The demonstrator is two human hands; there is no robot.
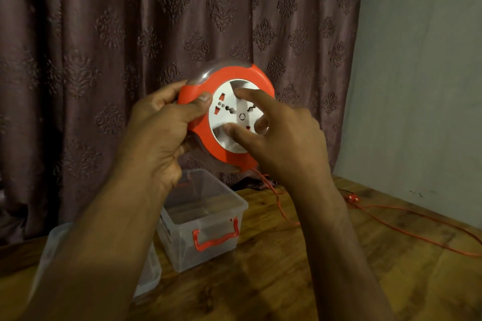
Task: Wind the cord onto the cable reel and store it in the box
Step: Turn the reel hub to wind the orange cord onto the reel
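the red cable reel (229, 112) is held up in the air in front of a patterned curtain (130, 34), above the far edge of a wooden table (287, 268), its white socket face (224, 122) turned toward the camera. the left hand (161, 122) grips the reel at its 9 o'clock rim, thumb laid across the red front edge and the fingers curled round behind. the right hand (281, 135) is spread against the white face from the 3 o'clock side, forefinger tip near the 12 o'clock part of the face, thumb tip near 6 o'clock; its fingers press on the face and are not closed round anything. a red cord (276, 195) leaves the reel at about 5 o'clock, drops to the table, and runs out toward the 4 o'clock edge of the view along the wall (417, 86). a red plug (352, 198) lies on the table at 3 o'clock of the reel's lower edge, near the wall; whether it touches the cord's run cannot be told. the clear plastic box (203, 219) with a red handle (216, 238) stands open on the table directly below the reel, at 6 o'clock. its clear lid (148, 273) lies just beside it at 8 o'clock, largely hidden by the left forearm.
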